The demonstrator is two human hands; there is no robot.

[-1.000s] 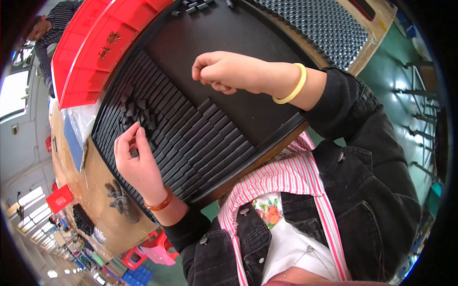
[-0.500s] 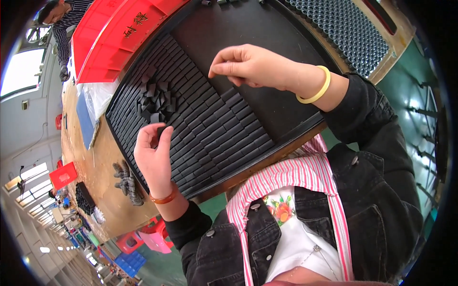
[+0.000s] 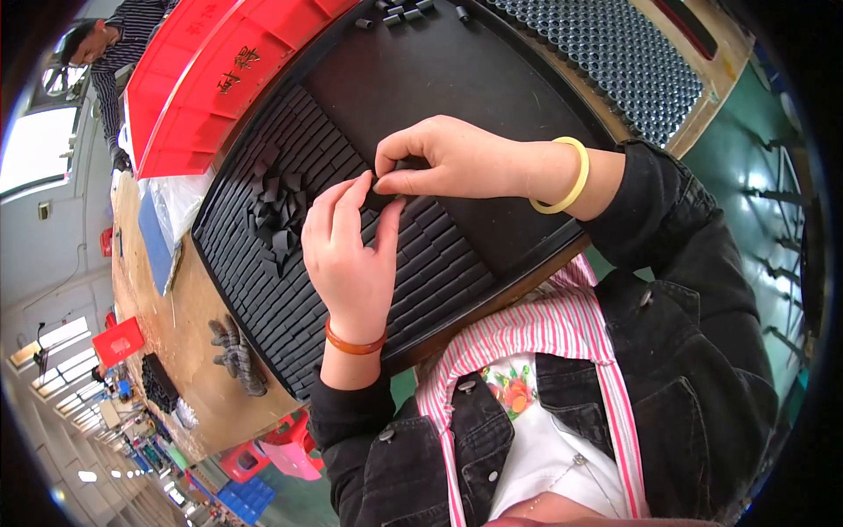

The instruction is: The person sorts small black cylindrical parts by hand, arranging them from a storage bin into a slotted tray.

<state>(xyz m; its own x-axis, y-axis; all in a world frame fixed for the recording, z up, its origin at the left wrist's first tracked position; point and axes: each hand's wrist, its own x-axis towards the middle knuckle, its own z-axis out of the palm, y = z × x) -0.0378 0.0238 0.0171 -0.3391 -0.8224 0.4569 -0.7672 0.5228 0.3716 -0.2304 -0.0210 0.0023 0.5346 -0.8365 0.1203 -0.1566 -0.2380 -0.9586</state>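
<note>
My left hand (image 3: 349, 246) is bent over the rows, thumb and fingers curled around a short black tube that is mostly hidden. My right hand (image 3: 430, 160) meets its fingertips from the right, thumb and forefinger pinched together; what lies in that pinch is too small to make out. Below both hands is a black tray (image 3: 518, 189) with close-set rows of short black tubes (image 3: 430, 250) covering its left and near part. A loose heap of black tubes (image 3: 279, 211) rests on those rows, left of my left hand.
Several loose black tubes (image 3: 408, 12) lie at the tray's far edge. A red bin (image 3: 198, 88) stands at the far left, near a co-worker in a striped shirt (image 3: 132, 53). A panel of metallic rings (image 3: 615, 70) is at the far right. Grey gloves (image 3: 235, 356) lie on the wooden table (image 3: 189, 307).
My left hand has moved right and away from me, from beside the heap up to my right hand. My right hand has dropped slightly nearer, and their fingertips now meet.
</note>
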